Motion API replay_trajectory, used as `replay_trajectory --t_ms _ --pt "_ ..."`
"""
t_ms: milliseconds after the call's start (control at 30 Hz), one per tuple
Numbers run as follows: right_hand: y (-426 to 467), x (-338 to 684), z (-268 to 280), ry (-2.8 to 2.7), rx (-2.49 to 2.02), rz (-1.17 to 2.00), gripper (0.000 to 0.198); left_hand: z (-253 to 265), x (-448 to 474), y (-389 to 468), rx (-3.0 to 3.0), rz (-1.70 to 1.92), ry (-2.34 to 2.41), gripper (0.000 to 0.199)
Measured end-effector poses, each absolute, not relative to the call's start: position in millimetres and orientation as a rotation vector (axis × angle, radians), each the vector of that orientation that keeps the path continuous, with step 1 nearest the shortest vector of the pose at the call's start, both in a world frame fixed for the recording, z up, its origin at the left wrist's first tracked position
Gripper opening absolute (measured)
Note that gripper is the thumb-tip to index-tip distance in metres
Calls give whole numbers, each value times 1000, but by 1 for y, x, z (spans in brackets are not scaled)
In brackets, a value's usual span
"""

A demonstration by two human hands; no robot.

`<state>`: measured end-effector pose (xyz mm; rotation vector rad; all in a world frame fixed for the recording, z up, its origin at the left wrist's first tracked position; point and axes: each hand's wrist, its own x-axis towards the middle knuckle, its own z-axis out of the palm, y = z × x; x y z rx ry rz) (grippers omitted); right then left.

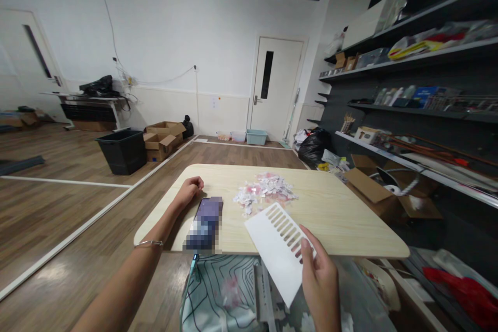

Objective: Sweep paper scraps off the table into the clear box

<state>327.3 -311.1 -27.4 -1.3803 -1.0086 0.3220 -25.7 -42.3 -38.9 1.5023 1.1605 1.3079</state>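
Two bare hands at a pale bench (pixel 342 212). Pinches a white slotted sheet (pixel 274 254) in the right hand (pixel 322 267), thumb on the upper face beside the slots and fingers behind, slanted across the near edge of the bench with the lowest corner hanging past. Rests the left hand (pixel 190 188) loosely curled by the left edge, just beyond a phone (pixel 204 223); too turned away to tell if holding anything. Judged as a step of handling the sheet, close to a heap of paper scraps (pixel 272 187) lying loose on the bench. Calls next for a steady pinch and care not to bend the thin bars between slots. Below the near edge, patterned teal cloth (pixel 212 306) with a clear packet (pixel 232 290) of pinkish bits on top. At the right, an open carton (pixel 368 187) holding a white roll (pixel 392 190). On the floor, a black bin (pixel 124 155), contents out of sight, beside cardboard boxes (pixel 155 145); near the far door (pixel 282 78), clear tubs (pixel 238 136) and a blue basin (pixel 257 138).
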Motion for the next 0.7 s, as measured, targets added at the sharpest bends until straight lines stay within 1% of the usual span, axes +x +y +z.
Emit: replay_trajectory --t_ms 200,300,433,700 --pt "-314 326 -26 -1014 -1430 274 76 -39 -25 -44 1503 1320 1164 20" --pt "-313 327 -31 -1039 -1481 306 71 -38 -25 -45 1509 1319 1160 20" --pt "-307 328 -44 -1060 -1470 273 65 -39 -25 -45 1505 1314 1165 21" --pt "-304 327 -51 -1131 -1468 293 63 -37 -27 -45 1522 1294 1161 21"
